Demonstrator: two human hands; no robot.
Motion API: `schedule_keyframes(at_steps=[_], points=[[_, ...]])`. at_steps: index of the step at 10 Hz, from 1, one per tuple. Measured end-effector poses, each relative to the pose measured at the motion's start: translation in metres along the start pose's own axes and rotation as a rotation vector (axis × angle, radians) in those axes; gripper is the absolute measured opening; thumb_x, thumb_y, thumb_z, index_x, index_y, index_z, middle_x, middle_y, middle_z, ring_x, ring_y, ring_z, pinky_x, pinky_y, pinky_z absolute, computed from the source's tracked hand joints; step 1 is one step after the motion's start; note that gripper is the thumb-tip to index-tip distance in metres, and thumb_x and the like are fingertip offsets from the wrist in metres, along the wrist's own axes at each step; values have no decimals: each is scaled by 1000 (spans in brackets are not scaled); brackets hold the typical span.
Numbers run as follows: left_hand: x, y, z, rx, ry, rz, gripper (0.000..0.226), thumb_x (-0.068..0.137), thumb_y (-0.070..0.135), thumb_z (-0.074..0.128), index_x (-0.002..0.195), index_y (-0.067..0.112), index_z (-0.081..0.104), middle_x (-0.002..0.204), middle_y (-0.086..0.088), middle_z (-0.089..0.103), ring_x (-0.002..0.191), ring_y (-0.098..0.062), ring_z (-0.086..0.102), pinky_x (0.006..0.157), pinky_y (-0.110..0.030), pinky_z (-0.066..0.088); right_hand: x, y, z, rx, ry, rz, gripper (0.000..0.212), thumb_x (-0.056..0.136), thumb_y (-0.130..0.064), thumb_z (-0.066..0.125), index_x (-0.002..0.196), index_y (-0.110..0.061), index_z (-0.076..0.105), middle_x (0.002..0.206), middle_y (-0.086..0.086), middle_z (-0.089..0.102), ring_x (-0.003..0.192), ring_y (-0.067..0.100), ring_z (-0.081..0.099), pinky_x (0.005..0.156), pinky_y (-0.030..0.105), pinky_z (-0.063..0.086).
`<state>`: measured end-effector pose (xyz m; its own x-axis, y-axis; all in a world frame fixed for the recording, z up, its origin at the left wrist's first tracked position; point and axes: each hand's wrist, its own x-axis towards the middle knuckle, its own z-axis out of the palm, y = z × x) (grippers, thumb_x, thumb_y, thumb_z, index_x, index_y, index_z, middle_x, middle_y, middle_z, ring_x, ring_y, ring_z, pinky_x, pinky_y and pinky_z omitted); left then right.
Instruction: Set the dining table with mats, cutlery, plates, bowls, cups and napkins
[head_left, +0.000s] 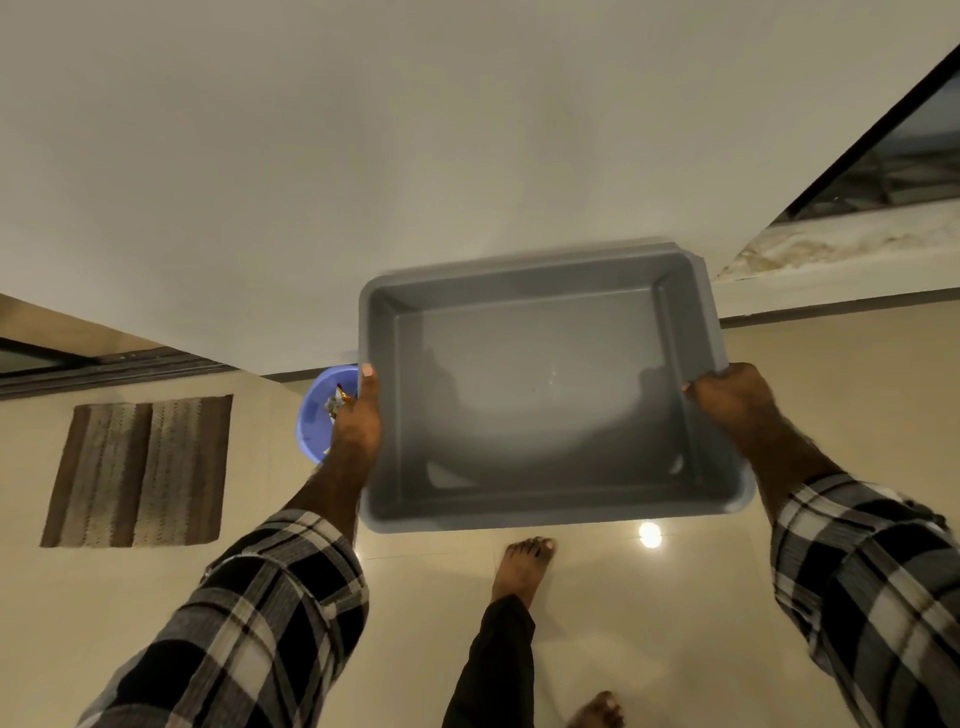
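I carry a grey plastic tub (540, 395) in front of me above the floor; nothing lies inside it. My left hand (358, 415) grips its left rim, thumb over the edge. My right hand (732, 395) grips the right rim near the far corner. Both checked sleeves reach in from the bottom. No table, mats, cutlery or plates are in view.
A blue plastic bin (317, 415) with wrappers stands on the floor by the wall, partly behind my left hand. A striped brown mat (140, 470) lies on the floor at left. The white wall (363, 156) rises straight ahead. My bare feet (524, 564) are on glossy tiles.
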<state>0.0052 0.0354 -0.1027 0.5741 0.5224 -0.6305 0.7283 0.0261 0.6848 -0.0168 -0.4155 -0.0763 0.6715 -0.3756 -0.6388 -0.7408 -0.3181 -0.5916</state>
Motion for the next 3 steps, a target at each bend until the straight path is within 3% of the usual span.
schedule_keyframes(at_steps=[1,2,3], points=[[-3,2,-4,294,4,83,84,104,72,38,156,7,46,153,-17,57,143,-34,54,124,-49,38,-10,-1,1,-51,-24,-36,47,97,-29,75,133,-5,56,115,9,65,99,31,64,70,32,52],[-24,19,-9,685,176,207,104,93,90,22,158,10,39,153,-23,53,140,-43,51,118,-60,41,-33,-9,-6,-228,46,-62,88,82,-55,84,145,-11,39,130,15,59,110,39,63,89,52,59],[-61,11,-4,959,199,563,94,100,82,30,159,8,36,156,-26,48,144,-47,46,118,-63,38,-62,-8,-3,-459,136,-112,105,76,-63,85,152,-20,28,140,19,51,125,46,56,100,64,51]])
